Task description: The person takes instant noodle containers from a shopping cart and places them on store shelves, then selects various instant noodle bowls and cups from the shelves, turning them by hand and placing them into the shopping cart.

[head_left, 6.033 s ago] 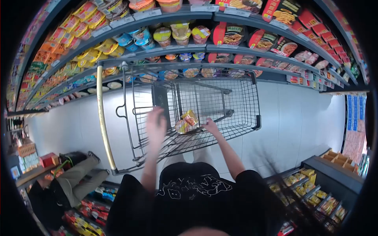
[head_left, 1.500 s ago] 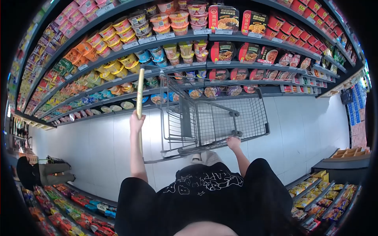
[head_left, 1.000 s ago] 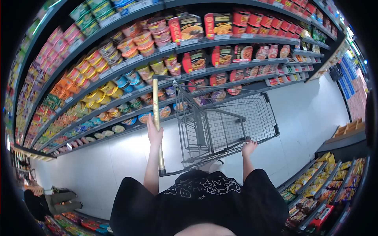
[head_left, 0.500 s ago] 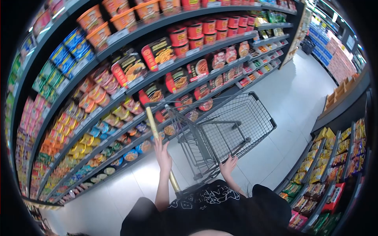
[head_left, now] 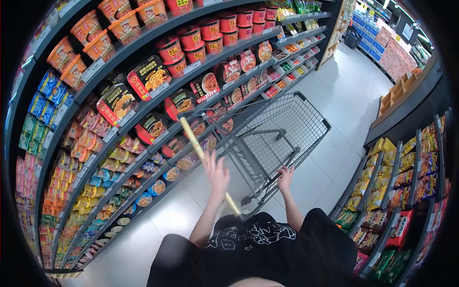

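Note:
A grey wire shopping cart (head_left: 287, 125) stands ahead of me, tilted across the view, with a pale yellow handle bar (head_left: 192, 139) on its left. My left hand (head_left: 217, 176) is at the middle of this bar, fingers stretched out and apart, not wrapped round it. Whether the fingertips touch the bar I cannot tell. Beside the near right rim of the cart is my right hand (head_left: 285, 179), its fingers loosely bent and apart with nothing seen in them. Inside the basket only bare wire mesh and a folding frame show.
A long shelf (head_left: 158, 103) of tub and boxed instant noodles runs along the left. Lower right, a rack (head_left: 382, 191) holds bagged snacks. Pale floor tiles (head_left: 342, 107) lead up the aisle to stacked blue and pink packs (head_left: 382, 45) and a dark basket (head_left: 353, 37).
The shelves have shifted left and down in view. My left hand has moved right, fingers spread more over the bar. My right hand has risen slightly and its fingers have bent.

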Demonstrator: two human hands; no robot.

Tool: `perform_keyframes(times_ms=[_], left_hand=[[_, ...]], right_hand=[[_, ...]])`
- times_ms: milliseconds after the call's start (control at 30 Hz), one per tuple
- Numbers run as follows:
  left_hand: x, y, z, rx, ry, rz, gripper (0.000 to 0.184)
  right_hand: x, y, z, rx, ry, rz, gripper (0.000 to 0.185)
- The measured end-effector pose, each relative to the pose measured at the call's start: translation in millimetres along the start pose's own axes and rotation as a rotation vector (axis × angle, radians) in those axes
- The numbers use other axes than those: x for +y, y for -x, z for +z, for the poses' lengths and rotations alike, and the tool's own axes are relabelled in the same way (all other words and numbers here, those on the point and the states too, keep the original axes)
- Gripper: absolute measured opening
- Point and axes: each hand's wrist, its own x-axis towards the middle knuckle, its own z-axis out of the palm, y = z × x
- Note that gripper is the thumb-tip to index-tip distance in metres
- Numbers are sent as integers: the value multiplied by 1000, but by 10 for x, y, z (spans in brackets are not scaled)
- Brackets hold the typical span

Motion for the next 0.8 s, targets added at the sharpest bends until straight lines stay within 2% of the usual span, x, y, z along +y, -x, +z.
perform_keyframes(times_ms=[33,67,133,167,233,267,300,333,367,400,433,467,500,567,600,633,667,700,767,800], left_hand=[[83,-45,83,-27,30,96,25],[134,-65,197,-31,28,100,25],[243,-174,483,-153,269,79,23],[333,-230,607,-155,276,92,23],[565,-344,731,-318,240,53,23],[663,-405,784,-323,242,59,23],[747,-469,831,-388,257,159,24],[798,-540,896,-451,273,260,24],[828,-629,983,-452,275,266,24],[859,-748,1070,-547,451,204,25],[888,-904,1159,-637,628,143,26],[898,-1118,1280,-685,676,109,31],[888,-1370,1433,-679,683,121,31],[858,-1785,1769,-491,239,491,37],[876,-1922,1908,-481,248,486,37],[924,-2047,2042,-615,94,452,42],[964,-2172,2175,-745,-61,414,48],[1005,-2245,2311,-734,-57,409,48],[1128,-2263,2605,-776,-39,494,57],[1190,-2301,2738,-801,-45,457,63]], right_hand=[[70,-117,-56,1,-8,11,32],[131,-234,-107,6,-18,22,33],[251,-477,-202,-6,-7,39,34],[337,-612,-274,-24,10,51,35],[678,-917,-300,-31,17,38,32],[880,-1097,-282,-129,162,71,28],[1013,-1256,-286,-231,306,105,24],[1024,-1436,-376,-349,314,200,24],[1032,-1670,-485,-463,320,293,27],[603,-1796,-789,-487,277,484,38],[706,-2015,-729,-482,65,349,49],[802,-2181,-675,-444,-26,292,51],[500,-2268,-734,-408,-113,233,54],[148,-2400,-610,-297,-376,39,51],[-52,-2441,-562,-325,-257,-38,49],[-224,-2459,-569,-353,-140,-117,47],[-409,-2409,-714,-222,45,-141,45],[-535,-2393,-826,-88,225,-165,42],[-277,-2654,-923,-155,184,-126,33],[-190,-2750,-970,-147,189,-71,32]])
